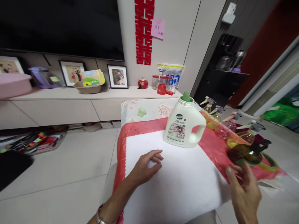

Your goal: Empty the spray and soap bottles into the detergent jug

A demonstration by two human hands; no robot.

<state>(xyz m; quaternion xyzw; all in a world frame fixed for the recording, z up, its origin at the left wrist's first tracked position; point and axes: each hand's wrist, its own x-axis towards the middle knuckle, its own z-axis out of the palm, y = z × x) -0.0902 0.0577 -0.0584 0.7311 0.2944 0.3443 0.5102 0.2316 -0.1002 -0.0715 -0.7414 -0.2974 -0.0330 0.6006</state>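
Observation:
A white detergent jug (179,124) with a green spout and a side handle stands upright on a white cloth (173,180) over a red cover. My left hand (149,166) hovers over the cloth in front of the jug, fingers loosely curled and apart, holding nothing. At the right edge of the cloth, my right hand (245,186) has its thumb and fingers apart beside a dark green-brown bottle (244,154) lying near a yellow-green ring (271,161); whether the fingertips touch the bottle is unclear.
Several spray bottles (230,127) stand in a row at the right. Behind the jug is a floral cloth (151,109) with a small green item (141,112). A white cabinet (107,95) beyond holds photo frames, a basket, jars and a red pot.

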